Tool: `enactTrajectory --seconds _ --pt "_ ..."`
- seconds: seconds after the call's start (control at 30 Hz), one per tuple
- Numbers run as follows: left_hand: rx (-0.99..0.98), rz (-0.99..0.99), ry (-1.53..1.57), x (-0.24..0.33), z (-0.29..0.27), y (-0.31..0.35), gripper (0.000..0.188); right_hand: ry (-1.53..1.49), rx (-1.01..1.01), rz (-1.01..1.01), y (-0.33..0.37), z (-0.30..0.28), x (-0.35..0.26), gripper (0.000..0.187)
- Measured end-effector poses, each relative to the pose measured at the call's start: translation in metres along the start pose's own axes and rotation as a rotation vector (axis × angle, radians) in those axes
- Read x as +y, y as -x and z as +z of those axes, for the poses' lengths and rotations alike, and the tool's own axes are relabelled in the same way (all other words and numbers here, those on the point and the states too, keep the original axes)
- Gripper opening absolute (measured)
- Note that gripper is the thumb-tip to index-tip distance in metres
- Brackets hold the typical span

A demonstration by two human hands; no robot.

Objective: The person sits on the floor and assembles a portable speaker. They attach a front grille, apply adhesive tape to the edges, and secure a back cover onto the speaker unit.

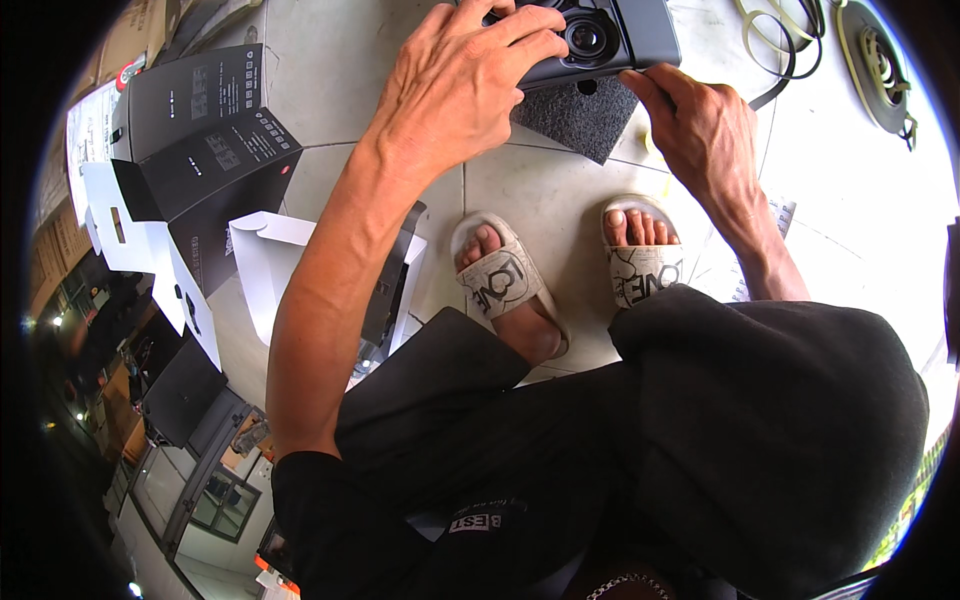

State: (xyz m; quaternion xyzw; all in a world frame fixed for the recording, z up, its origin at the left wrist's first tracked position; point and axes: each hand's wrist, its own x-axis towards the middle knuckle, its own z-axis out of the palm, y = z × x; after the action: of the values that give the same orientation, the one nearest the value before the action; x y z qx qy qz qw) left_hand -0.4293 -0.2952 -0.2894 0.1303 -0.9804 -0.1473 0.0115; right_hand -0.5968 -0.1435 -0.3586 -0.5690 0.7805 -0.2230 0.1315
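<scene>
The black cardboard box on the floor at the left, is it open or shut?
Open: the black cardboard box has its lid flap raised, and white card inserts lie spread beside it.

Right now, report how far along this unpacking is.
Done: the black box lies open on the floor, its white inserts pulled out. In hand: the left hand grips the dark grey device, the right hand at its edge. Left: foam pad remains underneath.

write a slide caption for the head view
Both hands, left and right, hold a dark device over a foam pad.
</scene>
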Motion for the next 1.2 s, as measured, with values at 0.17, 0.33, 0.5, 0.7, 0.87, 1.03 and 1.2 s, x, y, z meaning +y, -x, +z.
enactTrajectory --seconds 0.17,0.33,0.5,0.7,0.87,1.03,1.2 --pt "0.016 0.02 -0.007 -0.001 0.0 -0.001 0.041 -0.014 0.012 0.019 -0.002 0.001 -0.002 0.036" --pt "0.026 -0.062 -0.035 0.014 -0.001 -0.009 0.037 -0.003 0.031 0.043 -0.001 0.003 -0.002 0.034" --pt "0.317 -0.141 0.133 0.028 0.032 -0.019 0.034 -0.005 0.071 0.03 -0.002 0.002 -0.001 0.032" --pt "0.464 -0.176 0.117 0.032 0.043 -0.026 0.045 -0.026 0.018 0.007 -0.005 -0.002 0.0 0.03" --pt "0.412 -0.135 0.142 0.029 0.041 -0.039 0.051 0.021 0.006 0.001 -0.005 -0.004 -0.001 0.023" --pt "0.279 0.026 0.035 0.011 0.04 -0.046 0.054 0.034 -0.045 -0.037 -0.005 -0.003 0.002 0.007" --pt "0.246 -0.015 0.063 0.011 0.037 -0.052 0.049 0.017 -0.024 -0.141 -0.004 0.002 0.009 0.011"
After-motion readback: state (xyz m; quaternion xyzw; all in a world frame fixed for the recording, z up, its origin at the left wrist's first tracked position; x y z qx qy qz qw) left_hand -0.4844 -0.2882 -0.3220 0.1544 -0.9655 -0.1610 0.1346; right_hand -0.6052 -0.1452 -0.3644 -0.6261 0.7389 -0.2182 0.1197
